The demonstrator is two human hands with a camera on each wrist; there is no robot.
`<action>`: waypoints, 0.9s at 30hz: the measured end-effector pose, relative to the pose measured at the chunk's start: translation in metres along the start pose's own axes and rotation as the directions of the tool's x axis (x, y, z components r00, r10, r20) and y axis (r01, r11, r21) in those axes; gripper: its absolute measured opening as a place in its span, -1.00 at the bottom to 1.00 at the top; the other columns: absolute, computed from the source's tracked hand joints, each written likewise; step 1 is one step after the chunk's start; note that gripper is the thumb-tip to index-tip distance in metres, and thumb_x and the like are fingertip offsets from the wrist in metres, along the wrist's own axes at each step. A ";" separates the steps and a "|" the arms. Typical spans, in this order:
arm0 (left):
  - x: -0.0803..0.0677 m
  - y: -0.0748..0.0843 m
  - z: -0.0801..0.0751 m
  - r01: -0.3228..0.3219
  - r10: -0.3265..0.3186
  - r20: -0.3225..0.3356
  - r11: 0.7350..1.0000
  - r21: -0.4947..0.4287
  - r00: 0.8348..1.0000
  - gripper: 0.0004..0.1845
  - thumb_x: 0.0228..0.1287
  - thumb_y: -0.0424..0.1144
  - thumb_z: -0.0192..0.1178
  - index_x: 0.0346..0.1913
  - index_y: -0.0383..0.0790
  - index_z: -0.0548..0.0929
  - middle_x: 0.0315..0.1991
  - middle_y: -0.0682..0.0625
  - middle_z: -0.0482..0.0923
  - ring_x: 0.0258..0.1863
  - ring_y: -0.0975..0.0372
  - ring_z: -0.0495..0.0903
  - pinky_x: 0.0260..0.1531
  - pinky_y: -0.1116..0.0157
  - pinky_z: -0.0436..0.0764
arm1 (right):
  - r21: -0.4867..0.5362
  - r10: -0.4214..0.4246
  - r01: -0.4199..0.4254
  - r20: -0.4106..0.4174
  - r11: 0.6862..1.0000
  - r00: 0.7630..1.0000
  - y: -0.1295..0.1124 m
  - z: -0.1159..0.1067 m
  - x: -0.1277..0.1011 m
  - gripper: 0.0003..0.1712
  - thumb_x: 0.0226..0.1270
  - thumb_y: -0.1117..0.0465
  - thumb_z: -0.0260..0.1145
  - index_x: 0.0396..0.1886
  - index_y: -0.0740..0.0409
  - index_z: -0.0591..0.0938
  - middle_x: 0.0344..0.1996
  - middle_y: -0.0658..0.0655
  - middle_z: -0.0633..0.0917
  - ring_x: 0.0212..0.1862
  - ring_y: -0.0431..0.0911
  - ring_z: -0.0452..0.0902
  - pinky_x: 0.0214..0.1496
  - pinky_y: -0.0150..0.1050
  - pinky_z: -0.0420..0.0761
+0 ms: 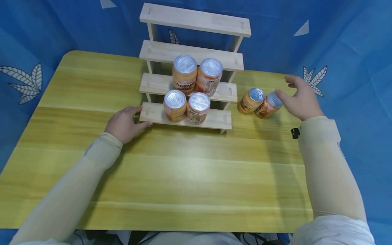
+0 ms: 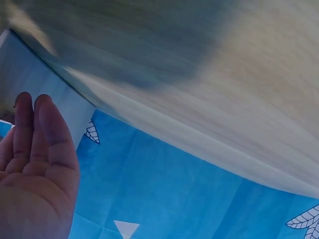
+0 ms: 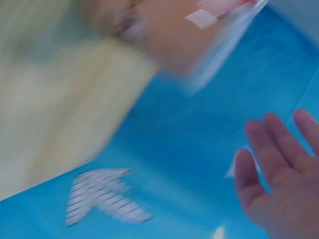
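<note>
My left hand (image 1: 124, 125) is at the left end of the stepped wooden rack (image 1: 215, 119), fingers by its end and thumb along the bottom step's front edge. Straight fingers show close to a pale panel (image 2: 42, 82) in the left wrist view; contact is hard to tell. On the right, my right hand (image 1: 301, 100) hovers with spread fingers beside an orange jar (image 1: 268, 106) with a silver lid, holding nothing. Another such jar (image 1: 251, 101) stands against its left side. In the right wrist view a jar (image 3: 164, 35) is blurred, apart from the fingers.
Two larger jars (image 1: 184, 75) stand on the second step and two smaller jars (image 1: 175, 106) on the bottom step. The two upper steps (image 1: 196, 19) rise behind them. Blue leaf-print cloth (image 1: 346, 44) borders the wooden table (image 1: 183, 190) at the back and sides.
</note>
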State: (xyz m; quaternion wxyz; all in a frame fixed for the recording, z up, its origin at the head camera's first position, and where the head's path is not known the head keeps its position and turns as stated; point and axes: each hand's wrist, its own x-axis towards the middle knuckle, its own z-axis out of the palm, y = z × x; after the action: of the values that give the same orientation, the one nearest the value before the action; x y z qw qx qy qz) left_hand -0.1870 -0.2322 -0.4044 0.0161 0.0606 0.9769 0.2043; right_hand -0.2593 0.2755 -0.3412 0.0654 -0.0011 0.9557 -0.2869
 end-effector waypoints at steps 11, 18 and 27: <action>0.000 -0.003 0.001 -0.008 0.008 -0.015 1.000 -0.010 1.000 -0.19 0.02 0.22 0.24 0.19 -0.33 0.44 0.07 -0.29 0.49 0.01 -0.11 0.51 -0.07 -0.03 0.50 | 0.027 -0.285 0.284 0.057 0.958 0.957 -0.135 0.035 0.009 -0.04 0.03 -0.37 0.19 0.39 -0.10 0.16 0.19 0.05 0.41 0.16 -0.05 0.34 0.13 0.03 0.38; 0.002 -0.001 0.001 -0.027 0.026 -0.041 0.999 -0.024 0.999 -0.21 0.00 0.18 0.28 0.18 -0.34 0.45 0.04 -0.28 0.52 -0.02 -0.11 0.53 -0.10 -0.02 0.52 | 0.023 -0.326 0.325 0.079 0.945 0.942 -0.173 0.049 0.021 0.14 -0.17 -0.40 0.32 0.38 -0.03 0.13 0.17 0.01 0.40 0.07 -0.12 0.40 0.11 -0.18 0.44; -0.001 -0.002 0.002 -0.021 0.021 -0.023 1.000 -0.014 1.000 -0.21 0.01 0.19 0.27 0.17 -0.35 0.45 0.05 -0.30 0.50 0.02 -0.12 0.50 -0.05 -0.03 0.49 | -0.014 -0.289 0.292 0.086 0.956 0.953 -0.186 0.059 0.023 -0.06 -0.17 -0.31 0.39 0.16 0.08 0.33 0.06 0.00 0.43 0.00 -0.15 0.41 0.05 -0.24 0.48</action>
State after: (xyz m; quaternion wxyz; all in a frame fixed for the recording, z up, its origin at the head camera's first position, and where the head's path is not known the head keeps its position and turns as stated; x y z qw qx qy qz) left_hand -0.1859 -0.2338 -0.4072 0.0030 0.0685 0.9749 0.2121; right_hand -0.2816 0.0874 -0.2908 0.0623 -0.1544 0.9453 -0.2805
